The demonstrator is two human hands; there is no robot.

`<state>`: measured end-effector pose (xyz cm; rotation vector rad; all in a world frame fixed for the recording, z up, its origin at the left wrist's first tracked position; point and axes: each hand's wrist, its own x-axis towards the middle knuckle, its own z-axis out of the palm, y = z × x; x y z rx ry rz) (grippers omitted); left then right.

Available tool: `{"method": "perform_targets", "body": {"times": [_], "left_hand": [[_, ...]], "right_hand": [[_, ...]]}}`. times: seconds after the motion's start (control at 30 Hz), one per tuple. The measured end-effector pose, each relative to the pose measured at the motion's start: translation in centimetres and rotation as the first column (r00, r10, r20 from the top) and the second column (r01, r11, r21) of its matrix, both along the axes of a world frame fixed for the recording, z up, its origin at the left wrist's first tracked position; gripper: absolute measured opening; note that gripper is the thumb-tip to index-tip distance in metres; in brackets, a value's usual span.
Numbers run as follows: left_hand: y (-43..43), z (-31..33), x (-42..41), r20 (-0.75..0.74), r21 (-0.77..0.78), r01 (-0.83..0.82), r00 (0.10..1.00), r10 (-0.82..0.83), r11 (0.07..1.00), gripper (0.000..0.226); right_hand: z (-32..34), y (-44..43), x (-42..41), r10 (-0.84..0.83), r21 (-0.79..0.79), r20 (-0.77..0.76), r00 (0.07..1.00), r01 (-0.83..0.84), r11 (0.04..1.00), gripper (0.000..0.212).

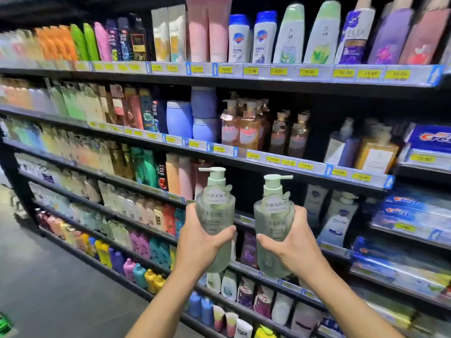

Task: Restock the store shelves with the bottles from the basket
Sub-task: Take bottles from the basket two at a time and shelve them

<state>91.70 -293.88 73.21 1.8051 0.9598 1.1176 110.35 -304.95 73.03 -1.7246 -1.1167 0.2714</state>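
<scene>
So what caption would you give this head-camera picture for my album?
Left hand holds one pale green pump bottle, right hand a second bottle, before the stocked shelves.

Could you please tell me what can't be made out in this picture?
All in the head view:
1. Basket: not recognisable; a green sliver is cut off by the lower left edge.
2. Lower labels of the left bottle and right bottle: covered by the left hand and right hand.
3. Far-left shelf products: blurred, labels unreadable.
4. Shelf gap behind the bottles: too dark to judge.
</scene>
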Motion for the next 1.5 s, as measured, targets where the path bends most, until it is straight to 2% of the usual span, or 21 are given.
{"method": "perform_targets", "body": {"times": [0.3,0.47,0.8,0.97,1.1,1.37,1.5], "left_hand": [[8.0,-1.9,2.2,0.025,-0.006,0.076,0.997,-0.075,0.997,0.067],[13.5,-3.8,4.7,0.015,0.041,0.072,0.997,-0.072,0.997,0.071],[21.6,-5.6,9.1,0.017,0.086,0.176,0.984,-0.178,0.981,0.078],[24.5,-7.6,11.0,0.008,0.093,0.192,0.981,-0.193,0.977,0.069],[26.3,-9.2,12.5,0.003,0.092,0.193,0.981,-0.194,0.977,0.067],[30.1,-11.6,15.4,-0.033,0.015,0.234,0.972,-0.233,0.972,0.065],[31.4,-12.8,16.8,-0.176,-0.090,0.211,0.959,-0.224,0.973,0.058]], "right_hand": [[-2.0,6.5,1.8,-0.014,-0.013,-0.002,1.000,0.014,1.000,0.077],[-3.6,11.5,4.0,-0.015,0.005,0.004,1.000,0.015,1.000,0.078],[-5.6,18.7,7.7,-0.041,-0.007,0.038,0.998,0.042,0.999,0.080],[-7.1,20.8,8.6,-0.080,-0.024,0.059,0.995,0.082,0.996,0.072],[-8.7,22.5,9.3,-0.148,-0.010,0.080,0.986,0.149,0.989,0.076],[-11.6,26.1,10.7,-0.365,-0.193,-0.035,0.930,0.352,0.916,0.057],[-12.1,27.9,11.9,-0.465,-0.305,-0.013,0.885,0.440,0.845,0.055]]}}
